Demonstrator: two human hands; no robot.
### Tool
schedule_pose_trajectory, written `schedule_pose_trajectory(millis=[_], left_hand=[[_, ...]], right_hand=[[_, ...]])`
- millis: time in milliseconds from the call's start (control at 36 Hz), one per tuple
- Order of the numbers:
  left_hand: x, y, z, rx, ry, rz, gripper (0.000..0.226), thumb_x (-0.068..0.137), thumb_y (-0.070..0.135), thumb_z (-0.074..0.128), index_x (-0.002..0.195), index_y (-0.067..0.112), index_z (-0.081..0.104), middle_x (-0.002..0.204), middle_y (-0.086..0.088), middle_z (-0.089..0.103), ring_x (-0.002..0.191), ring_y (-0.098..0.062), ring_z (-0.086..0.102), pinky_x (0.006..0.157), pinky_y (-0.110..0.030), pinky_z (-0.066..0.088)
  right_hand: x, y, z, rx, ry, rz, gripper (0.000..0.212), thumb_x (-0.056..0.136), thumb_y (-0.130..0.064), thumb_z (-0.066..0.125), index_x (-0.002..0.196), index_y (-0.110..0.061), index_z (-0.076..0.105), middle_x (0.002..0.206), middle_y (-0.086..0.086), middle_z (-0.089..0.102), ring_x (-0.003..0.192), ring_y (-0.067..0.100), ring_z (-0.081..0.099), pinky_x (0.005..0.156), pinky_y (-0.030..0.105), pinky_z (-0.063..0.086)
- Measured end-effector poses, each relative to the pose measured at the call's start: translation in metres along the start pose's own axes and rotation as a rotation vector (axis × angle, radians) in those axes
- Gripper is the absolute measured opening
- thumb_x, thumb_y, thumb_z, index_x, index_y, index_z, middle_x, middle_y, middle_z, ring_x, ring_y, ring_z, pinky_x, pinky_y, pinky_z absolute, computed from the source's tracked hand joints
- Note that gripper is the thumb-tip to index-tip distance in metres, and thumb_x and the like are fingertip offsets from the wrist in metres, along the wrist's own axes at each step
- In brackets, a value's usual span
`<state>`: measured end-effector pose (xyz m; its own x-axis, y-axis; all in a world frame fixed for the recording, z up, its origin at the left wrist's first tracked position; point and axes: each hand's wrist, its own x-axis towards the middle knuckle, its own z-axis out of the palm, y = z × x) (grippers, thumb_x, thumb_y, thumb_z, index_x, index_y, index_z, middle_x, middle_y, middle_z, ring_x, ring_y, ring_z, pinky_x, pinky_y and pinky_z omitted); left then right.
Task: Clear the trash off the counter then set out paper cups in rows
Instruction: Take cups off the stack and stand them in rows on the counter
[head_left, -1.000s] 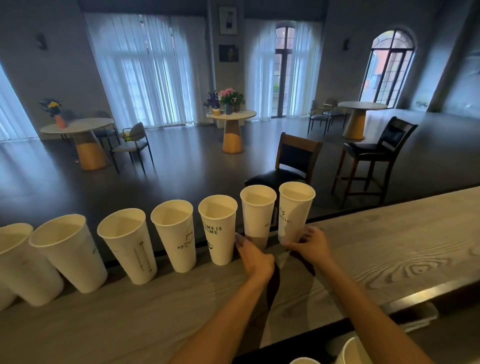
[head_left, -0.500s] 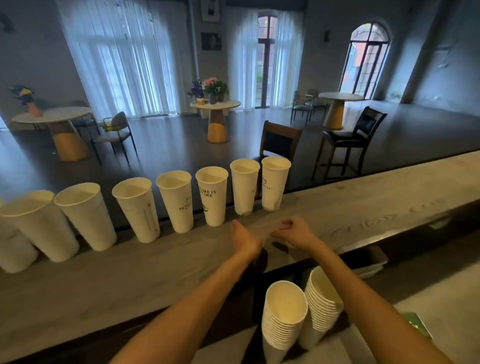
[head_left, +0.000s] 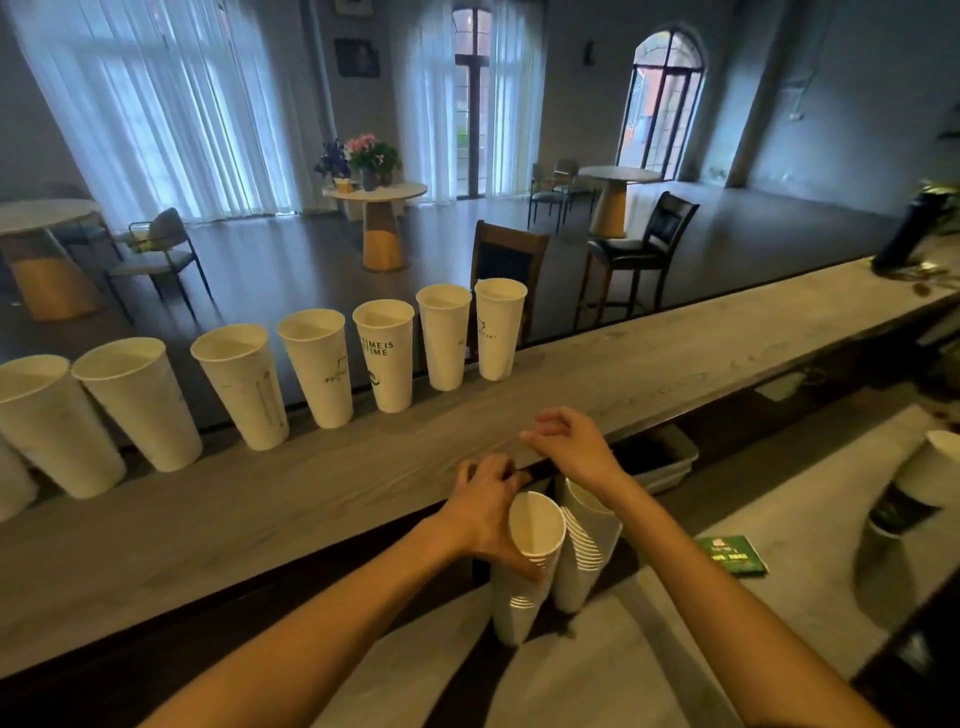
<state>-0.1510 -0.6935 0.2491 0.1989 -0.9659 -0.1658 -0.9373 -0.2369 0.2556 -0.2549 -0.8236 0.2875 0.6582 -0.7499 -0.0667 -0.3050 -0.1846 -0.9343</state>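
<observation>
left hand: grip curled round near cup stack | right hand: grip loosely curled, nothing held, at stack's 1 o'clock | cup row along bench at 11 o'clock

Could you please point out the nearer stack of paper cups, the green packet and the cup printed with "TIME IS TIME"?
nearer stack of paper cups (head_left: 530, 582), head view, upper side wall.
green packet (head_left: 731, 556), head view, centre.
"TIME IS TIME" cup (head_left: 387, 371), head view, printed side.
</observation>
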Motion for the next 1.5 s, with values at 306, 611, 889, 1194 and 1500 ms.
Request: schedule_pose_trajectory(millis=[306,611,889,1194,1500], left_hand=[[-0.025,-0.005,0.02,-0.007,0.17,0.118,0.111,0.056,0.072,0.079,0.145,0.015,0.043,0.158,-0.003,0.03,0.149,-0.02,0.025,0.127,-0.054,0.005],[-0.1,-0.048,-0.026,-0.744,0.334,-0.034,0.09,0.05,0.041,0.098,0.127,0.026,0.055,0.12,0.011,0.062,0.113,-0.006,0.06,0.094,-0.026,0.053],[-0.227,-0.162,-0.088,-1.702,0.447,-0.167,0.061,0.08,0.019,0.08,0.133,0.023,0.051,0.136,-0.011,0.06,0.121,-0.029,0.062,0.086,-0.042,0.059],[-0.355,-0.217,-0.065,-1.888,0.571,-0.27,0.083,0.07,0.013,0.089,0.142,0.018,0.049,0.135,-0.015,0.065,0.123,-0.033,0.064,0.092,-0.051,0.058],[-0.476,-0.248,-0.067,-1.783,0.943,-0.46,0.081,0.063,0.011,0.093,0.133,0.014,0.053,0.129,-0.014,0.067,0.119,-0.031,0.066,0.093,-0.046,0.059]], right_hand=[[-0.036,0.007,-0.003,-0.018,0.052,-0.05,0.028,0.083,-0.019,0.077,0.108,-0.014,0.065,0.103,0.004,0.07,0.096,0.014,0.067,0.082,0.022,0.054],[-0.089,-0.029,0.04,-0.001,-0.13,-0.003,0.034,0.091,-0.05,0.059,0.105,-0.022,0.072,0.104,-0.004,0.074,0.098,0.007,0.068,0.089,0.026,0.052],[-0.16,-0.072,0.105,0.148,-0.704,0.233,0.093,0.054,-0.081,0.071,0.13,-0.03,0.055,0.12,0.009,0.07,0.106,0.026,0.069,0.084,0.033,0.057],[-0.189,-0.134,0.244,-0.1,-0.858,0.113,0.056,0.075,-0.059,0.067,0.117,-0.024,0.058,0.099,0.002,0.072,0.088,0.015,0.071,0.077,0.028,0.057],[-0.189,-0.202,0.367,-0.241,-1.13,-0.07,0.053,0.081,-0.057,0.067,0.12,-0.023,0.056,0.106,0.01,0.074,0.092,0.023,0.072,0.084,0.036,0.058]])
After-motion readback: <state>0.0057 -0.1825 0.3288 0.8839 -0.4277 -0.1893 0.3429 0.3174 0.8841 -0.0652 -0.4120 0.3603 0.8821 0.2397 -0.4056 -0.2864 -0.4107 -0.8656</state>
